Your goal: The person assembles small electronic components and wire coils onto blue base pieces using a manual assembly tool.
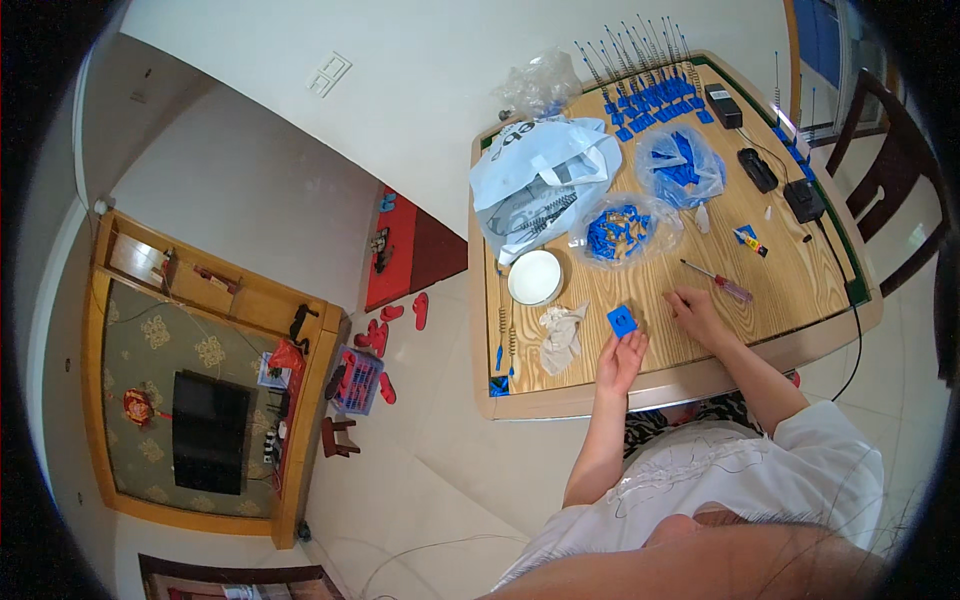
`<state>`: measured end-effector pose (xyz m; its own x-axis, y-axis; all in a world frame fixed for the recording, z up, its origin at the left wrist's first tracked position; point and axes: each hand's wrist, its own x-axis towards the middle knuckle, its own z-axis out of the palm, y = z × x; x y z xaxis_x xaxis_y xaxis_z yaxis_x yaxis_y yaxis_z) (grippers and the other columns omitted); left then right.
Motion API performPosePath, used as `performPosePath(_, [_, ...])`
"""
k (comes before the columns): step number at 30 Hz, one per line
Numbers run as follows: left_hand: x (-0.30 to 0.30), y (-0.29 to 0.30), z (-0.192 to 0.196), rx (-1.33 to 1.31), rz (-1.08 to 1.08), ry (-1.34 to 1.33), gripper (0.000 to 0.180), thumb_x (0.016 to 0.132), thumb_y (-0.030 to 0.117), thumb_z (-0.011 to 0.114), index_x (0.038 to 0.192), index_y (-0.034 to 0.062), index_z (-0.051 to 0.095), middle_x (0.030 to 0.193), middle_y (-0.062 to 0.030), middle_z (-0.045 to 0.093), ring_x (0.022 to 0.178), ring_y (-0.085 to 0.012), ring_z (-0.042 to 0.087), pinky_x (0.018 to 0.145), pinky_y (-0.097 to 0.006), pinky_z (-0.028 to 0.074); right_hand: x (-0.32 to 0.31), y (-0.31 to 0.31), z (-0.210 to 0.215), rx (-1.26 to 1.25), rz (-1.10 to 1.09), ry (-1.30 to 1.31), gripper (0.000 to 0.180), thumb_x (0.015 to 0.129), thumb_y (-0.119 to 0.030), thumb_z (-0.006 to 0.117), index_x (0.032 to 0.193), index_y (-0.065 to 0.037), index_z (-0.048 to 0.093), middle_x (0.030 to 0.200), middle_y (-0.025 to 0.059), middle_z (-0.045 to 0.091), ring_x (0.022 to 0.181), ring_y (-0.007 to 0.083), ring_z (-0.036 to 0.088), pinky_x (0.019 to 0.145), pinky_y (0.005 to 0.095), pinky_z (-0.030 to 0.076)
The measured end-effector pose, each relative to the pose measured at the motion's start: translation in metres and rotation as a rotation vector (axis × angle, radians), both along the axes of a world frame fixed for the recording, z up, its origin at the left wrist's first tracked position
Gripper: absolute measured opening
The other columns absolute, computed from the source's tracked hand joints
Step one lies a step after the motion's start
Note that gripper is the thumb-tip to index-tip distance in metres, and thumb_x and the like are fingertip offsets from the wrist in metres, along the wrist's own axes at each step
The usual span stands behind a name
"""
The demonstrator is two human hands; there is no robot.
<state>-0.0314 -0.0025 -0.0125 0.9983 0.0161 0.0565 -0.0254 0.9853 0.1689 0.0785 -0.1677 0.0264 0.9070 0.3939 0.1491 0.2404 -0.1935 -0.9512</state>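
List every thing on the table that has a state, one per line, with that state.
left hand: fingers pinching the blue square part
right hand: flat on the table, holding nothing
screwdriver: lying flat, untouched
white bowl: upright, contents not clear
white bag: open, slumped
clear bags of blue parts: open
cloth: crumpled

top: white short-sleeved shirt (pixel 800 470) | trim: gathered ruffle across the chest | forearms: uncovered | hands: no gloves
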Motion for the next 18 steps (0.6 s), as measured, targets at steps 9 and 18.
performPosePath(9, [-0.002, 0.002, -0.005, -0.027, 0.024, 0.030, 0.026, 0.092, 0.015, 0.050, 0.112, -0.0015, 0.053, 0.112, -0.0165, 0.060, 0.106, -0.0265, 0.056, 0.100, -0.042, 0.038, 0.001, 0.003, -0.004, -0.033, -0.043, -0.189, 0.016, 0.092, -0.011, 0.049, 0.092, 0.003, 0.057, 0.073, 0.0113, 0.060, 0.066, 0.0147, 0.057, 0.062, 0.0286, 0.045])
performPosePath(18, [-0.004, 0.004, -0.001, 0.073, -0.003, 0.014, 0.028, 0.092, 0.017, 0.051, 0.116, 0.0039, 0.053, 0.114, -0.0100, 0.060, 0.108, -0.0243, 0.055, 0.100, -0.041, 0.038, -0.004, 0.005, 0.011, 0.074, 0.037, -0.226, 0.021, 0.085, 0.004, 0.046, 0.102, -0.003, 0.056, 0.083, 0.0082, 0.057, 0.075, 0.0175, 0.057, 0.066, 0.0284, 0.046])
